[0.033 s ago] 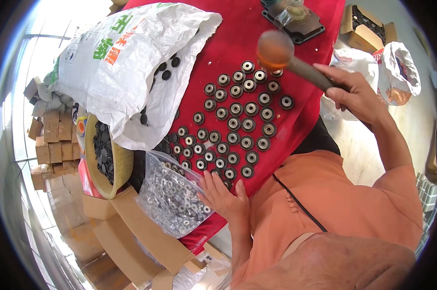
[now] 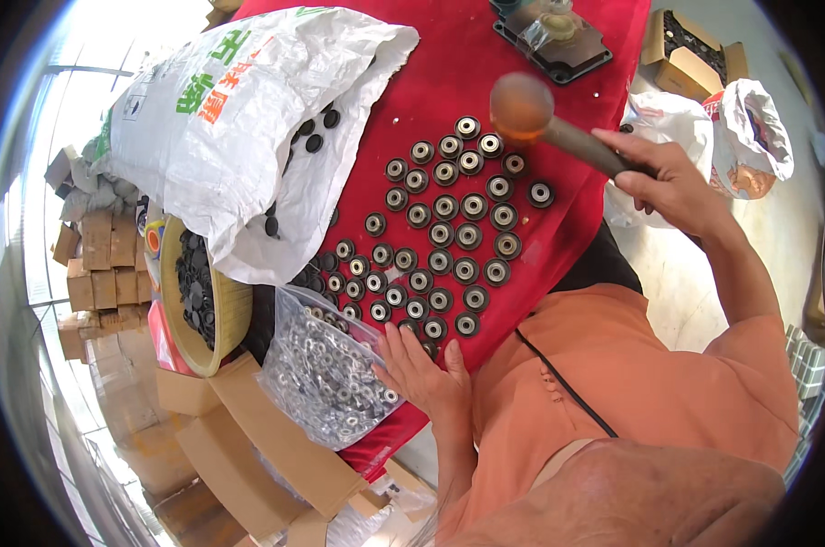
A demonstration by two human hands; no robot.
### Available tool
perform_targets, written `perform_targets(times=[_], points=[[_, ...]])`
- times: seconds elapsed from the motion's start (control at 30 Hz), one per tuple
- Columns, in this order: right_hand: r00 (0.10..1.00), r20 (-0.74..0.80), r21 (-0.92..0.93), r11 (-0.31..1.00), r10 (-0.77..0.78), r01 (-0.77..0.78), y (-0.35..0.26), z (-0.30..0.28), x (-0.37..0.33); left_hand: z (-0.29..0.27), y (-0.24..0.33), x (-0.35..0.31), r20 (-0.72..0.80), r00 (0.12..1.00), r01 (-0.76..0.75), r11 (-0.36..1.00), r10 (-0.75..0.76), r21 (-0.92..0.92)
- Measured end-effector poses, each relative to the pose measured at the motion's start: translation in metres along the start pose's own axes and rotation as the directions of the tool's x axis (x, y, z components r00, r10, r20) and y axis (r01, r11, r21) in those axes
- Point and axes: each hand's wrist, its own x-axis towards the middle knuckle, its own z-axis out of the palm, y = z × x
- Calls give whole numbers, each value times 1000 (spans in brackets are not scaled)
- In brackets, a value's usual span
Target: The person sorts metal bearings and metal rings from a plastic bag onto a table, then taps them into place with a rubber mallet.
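Observation:
My right hand point(image 2: 675, 187) is wrapped round the handle of a mallet point(image 2: 584, 148). Its rounded orange-brown head is blurred and hangs over the far edge of a group of black wheels with metal bearings point(image 2: 444, 207), hiding part of that group. These wheels lie in loose rows on the red cloth point(image 2: 549, 260). At the cloth's near edge my left hand point(image 2: 433, 383) rests with fingers apart, touching or close to the nearest wheels. Beside its fingertips lies a clear plastic bag point(image 2: 326, 383) full of small metal bearings.
A white woven sack point(image 2: 239, 118) spills black round pieces at the left. Below it stand a yellow basket point(image 2: 232, 310) of black parts and an opened cardboard box point(image 2: 248, 456). A dark metal housing point(image 2: 567, 59) sits at the back; white bags point(image 2: 677, 128) stand at right.
The mallet head has come down slightly and a little to the right, along with my right hand. My left hand and the wheels look unmoved.

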Motion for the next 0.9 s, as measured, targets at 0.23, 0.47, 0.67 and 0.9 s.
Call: perform_targets(times=[0.23,0.47,0.67,0.9], points=[[985,-52,-152,976,-164,154,-13,5,32,-9,4,-1,13,1000,19,1000,-19,-12],[798,-157,-727,615,-582,306,0,31,142,-5,-5,-6,-10,1000,24,999,-24,-35],[826,-186,-863,490,-533,122,6,49,159,-8,-3,-4,27,999,40,999,-39,-31],[786,-4,-979,163,-618,123,-3,47,148,-20,-7,0,21,1000,23,990,-20,-138]])
